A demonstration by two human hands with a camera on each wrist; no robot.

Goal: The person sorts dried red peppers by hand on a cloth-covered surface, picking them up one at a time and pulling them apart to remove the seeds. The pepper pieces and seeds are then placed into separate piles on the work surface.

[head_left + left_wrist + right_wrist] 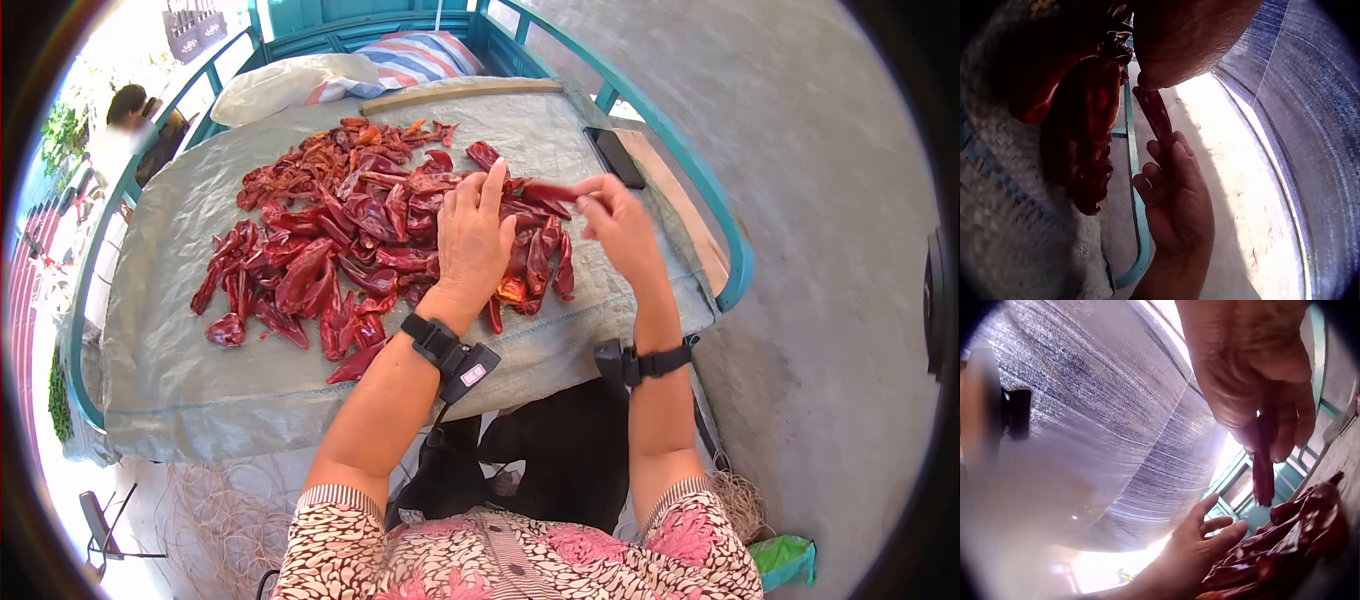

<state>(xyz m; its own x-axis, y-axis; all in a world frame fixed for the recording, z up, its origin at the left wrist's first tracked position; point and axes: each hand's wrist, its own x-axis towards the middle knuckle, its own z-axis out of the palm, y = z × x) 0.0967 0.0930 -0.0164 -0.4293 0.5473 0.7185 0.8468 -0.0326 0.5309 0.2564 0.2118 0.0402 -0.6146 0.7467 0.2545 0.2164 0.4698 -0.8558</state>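
Observation:
A wide heap of dried red chili peppers [300,270] lies on a grey-green woven sheet [160,370]. My left hand [475,235] is over the right part of the heap, its fingers stretched out; in the right wrist view this hand [1191,550] has its fingers spread beside the peppers. With thumb and fingers, my right hand [622,230] pinches the end of one chili pepper [545,190] at the heap's right side. The held pepper [1264,481] points down from the fingers in the right wrist view. Smaller, more orange-red pieces [340,155] form the back of the heap.
Teal metal rails [660,120] frame the cart bed. A black phone [613,157] lies at the right, near a wooden board [680,210]. Behind the heap are a wooden strip [460,95], a pale sack [290,88] and a striped sack [425,60]. A person [160,140] is beyond the left rail.

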